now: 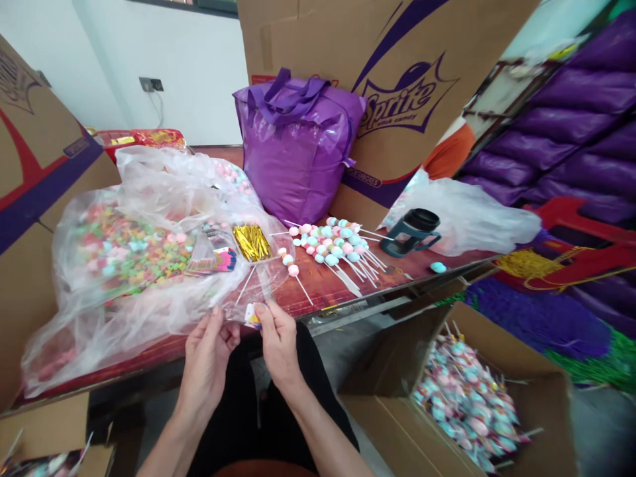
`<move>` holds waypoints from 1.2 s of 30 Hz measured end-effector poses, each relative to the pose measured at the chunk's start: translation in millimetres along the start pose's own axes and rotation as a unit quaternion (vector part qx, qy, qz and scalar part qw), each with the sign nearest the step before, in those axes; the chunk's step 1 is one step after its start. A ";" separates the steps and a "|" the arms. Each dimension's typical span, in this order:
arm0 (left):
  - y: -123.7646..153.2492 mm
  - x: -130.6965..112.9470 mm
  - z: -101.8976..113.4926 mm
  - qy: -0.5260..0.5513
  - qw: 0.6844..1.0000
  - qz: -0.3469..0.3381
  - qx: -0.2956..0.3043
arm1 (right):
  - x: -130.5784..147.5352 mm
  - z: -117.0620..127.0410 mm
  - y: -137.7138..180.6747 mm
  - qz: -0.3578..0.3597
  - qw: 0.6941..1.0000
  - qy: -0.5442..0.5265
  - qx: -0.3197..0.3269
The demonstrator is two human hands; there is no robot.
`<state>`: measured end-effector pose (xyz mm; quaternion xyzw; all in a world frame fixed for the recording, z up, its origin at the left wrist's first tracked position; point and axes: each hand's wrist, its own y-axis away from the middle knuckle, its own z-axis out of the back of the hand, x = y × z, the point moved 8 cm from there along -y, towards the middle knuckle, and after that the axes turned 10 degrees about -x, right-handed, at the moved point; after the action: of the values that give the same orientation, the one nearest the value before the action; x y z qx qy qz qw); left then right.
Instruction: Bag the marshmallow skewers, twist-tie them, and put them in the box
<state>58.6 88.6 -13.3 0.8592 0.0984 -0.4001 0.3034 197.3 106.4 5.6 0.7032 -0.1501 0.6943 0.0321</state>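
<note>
At the table's front edge, my left hand (pixel 213 351) pinches clear film that looks like a small plastic bag (pixel 231 313). My right hand (pixel 279 339), close beside it, grips a small printed card (pixel 252 316) at the other end of the film. Whether the card lies inside the film I cannot tell. Just beyond my hands lies a marshmallow stick (pixel 293 270) with pastel pieces. Behind it are a tray of gold twist ties (pixel 252 242) and a fan of printed cards (pixel 213 262). A pile of marshmallow sticks (pixel 332 242) lies to the right.
A large clear bag of colourful candies (pixel 134 245) spreads across the left. A purple bag (pixel 298 152) stands at the back before a big carton (pixel 308 40). On the right are a dark mug (pixel 410 232) and an open box (pixel 387 424) holding wrapped marshmallow sticks (pixel 467 397).
</note>
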 end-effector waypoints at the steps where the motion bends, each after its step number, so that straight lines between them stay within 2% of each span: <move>1: -2.5 1.5 -1.3 -0.001 1.000 0.021 0.001 | -0.6 1.2 -2.1 0.008 1.000 0.009 0.012; 3: -8.8 -0.5 -1.4 0.009 0.999 0.038 -0.011 | 1.2 3.3 -8.2 0.036 0.998 0.039 0.040; 6: -17.9 -10.0 -2.2 0.022 0.999 0.005 -0.025 | 6.3 7.2 -29.4 0.084 0.989 0.100 0.068; 8: -21.9 -13.9 -2.4 0.025 0.999 -0.019 -0.033 | 9.8 13.6 -58.2 0.114 0.983 0.138 0.044; 10: -24.4 -13.7 -2.1 0.029 0.999 -0.024 -0.039 | 14.4 21.7 -97.2 0.154 0.969 0.194 -0.013; 12: -25.9 -11.4 -2.2 0.026 0.999 -0.019 -0.037 | 17.5 26.2 -139.3 0.193 0.933 0.296 -0.073; 13: -26.6 -10.2 -2.0 0.023 0.999 -0.016 -0.036 | 16.4 25.7 -159.6 0.199 0.904 0.367 -0.091; 15: -27.9 -7.6 1.2 0.018 0.999 -0.010 -0.049 | 12.5 19.0 -193.2 0.209 0.835 0.500 -0.091; 17: -29.4 -5.1 7.2 0.022 0.997 -0.002 -0.079 | 9.1 11.5 -213.5 0.223 0.785 0.574 -0.071; 20: -31.0 -3.2 12.7 0.028 0.994 0.008 -0.105 | 10.5 14.1 -222.5 0.241 0.766 0.592 -0.061; 23: -31.8 -3.7 8.4 0.032 0.995 0.015 -0.088 | 18.6 37.7 -220.5 0.253 0.758 0.596 -0.080; 26: -31.8 -3.9 -1.1 0.042 0.997 0.021 -0.061 | 45.6 73.4 -205.6 0.307 0.780 0.521 -0.160; 28: -31.3 -3.1 -7.5 0.048 0.997 0.023 -0.047 | 70.9 98.0 -180.6 0.355 0.809 0.402 -0.241; 30: -30.6 -2.4 -11.3 0.058 0.997 0.019 -0.042 | 88.4 120.1 -147.4 0.361 0.838 0.254 -0.320; 33: -29.8 -1.6 -12.1 0.079 0.996 0.017 -0.049 | 89.0 141.9 -96.1 0.287 0.872 0.015 -0.397; 36: -29.8 -1.5 -9.7 0.091 0.994 0.027 -0.057 | 68.7 141.7 -59.8 0.165 0.903 -0.165 -0.361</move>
<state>51.5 118.4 -20.6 0.8756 0.1253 -0.3056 0.3526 349.0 116.0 78.4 0.7130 -0.5073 0.4621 0.1440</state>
